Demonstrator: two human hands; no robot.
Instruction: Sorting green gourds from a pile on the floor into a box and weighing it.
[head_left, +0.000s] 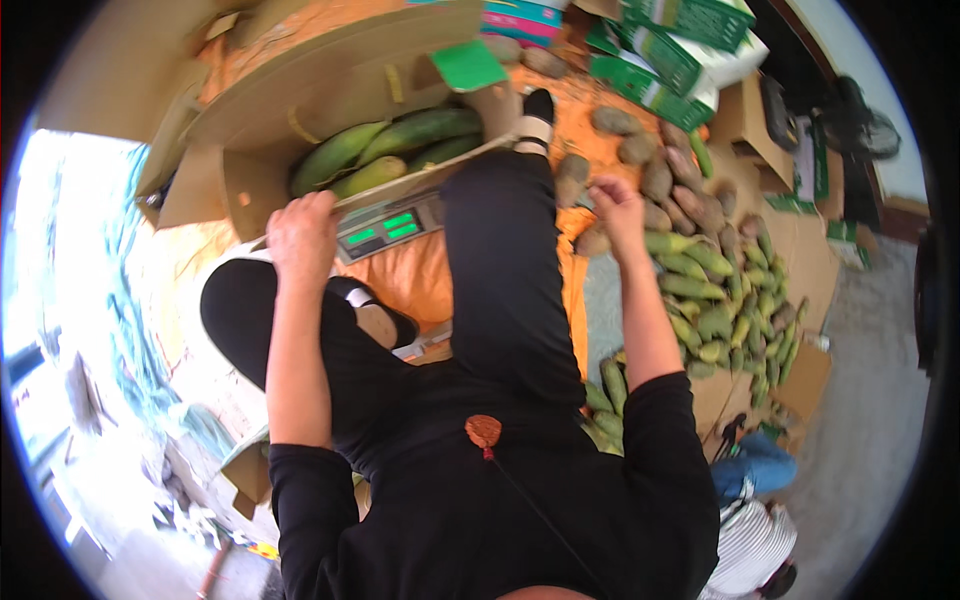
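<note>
My left hand has its fingers curled over the near edge of an open cardboard box. Inside lie several large, long green fruits, one of them yellower. Against the box's near side sits a digital scale with lit green displays, partly covered by my leg and the box. My right hand is raised on the other side of my knee, thumb and fingers pinched together. Whatever is between those fingertips is too small to make out. Nearest to it lie brown oval produce pieces.
A heap of long green produce spreads over cardboard at the right. Green and white cartons are stacked at the far right. Orange sheeting covers the floor. Another person in a striped top is at the lower right.
</note>
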